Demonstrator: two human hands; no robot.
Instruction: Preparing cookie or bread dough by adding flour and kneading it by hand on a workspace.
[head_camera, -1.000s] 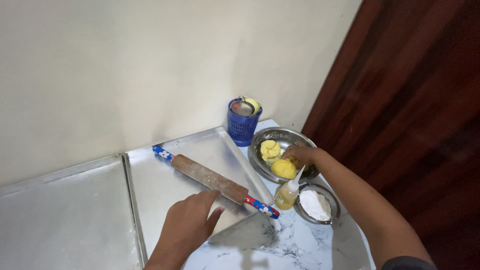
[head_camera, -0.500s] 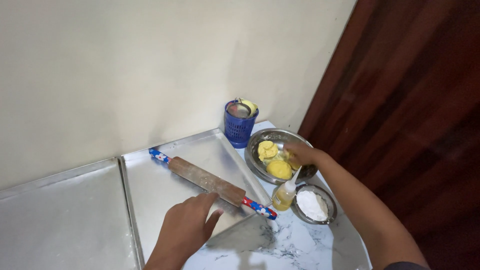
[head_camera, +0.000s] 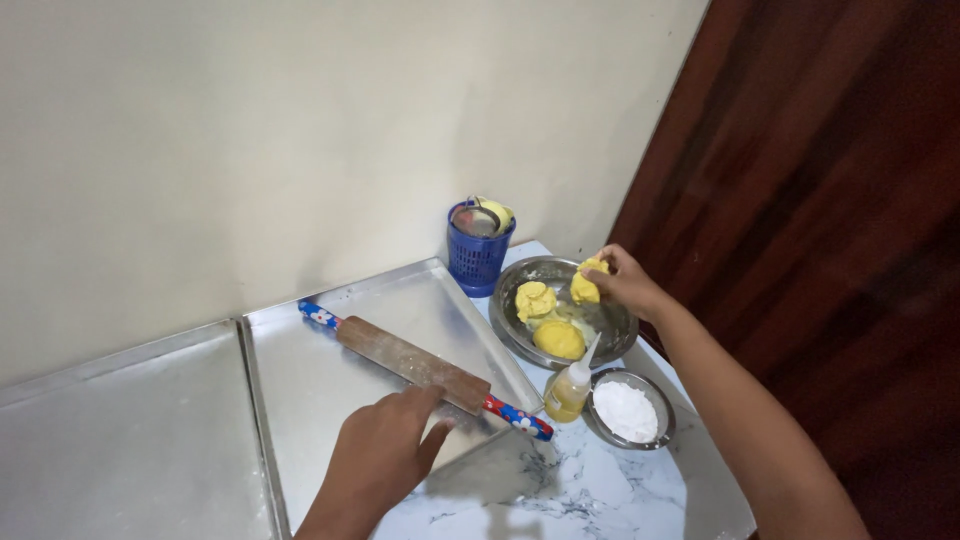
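My right hand (head_camera: 628, 283) is shut on a lump of yellow dough (head_camera: 585, 286), lifted just above a steel bowl (head_camera: 613, 344). Two more yellow dough balls (head_camera: 558, 338) lie inside that bowl. My left hand (head_camera: 378, 455) rests flat, fingers spread, on a metal baking tray (head_camera: 330, 375), its fingertips touching a wooden rolling pin (head_camera: 412, 363) with blue floral handles. The pin lies diagonally across the tray.
A small squeeze bottle of yellow oil (head_camera: 568, 390) and a little steel bowl of white flour (head_camera: 629, 409) stand on the marble counter (head_camera: 600, 495). A blue perforated cup (head_camera: 478, 250) stands by the wall. A second tray (head_camera: 120, 440) lies left. A dark wooden door is right.
My right hand has picked a dough lump out of the steel bowl and raised it above the rim. My left hand has stayed on the tray by the rolling pin.
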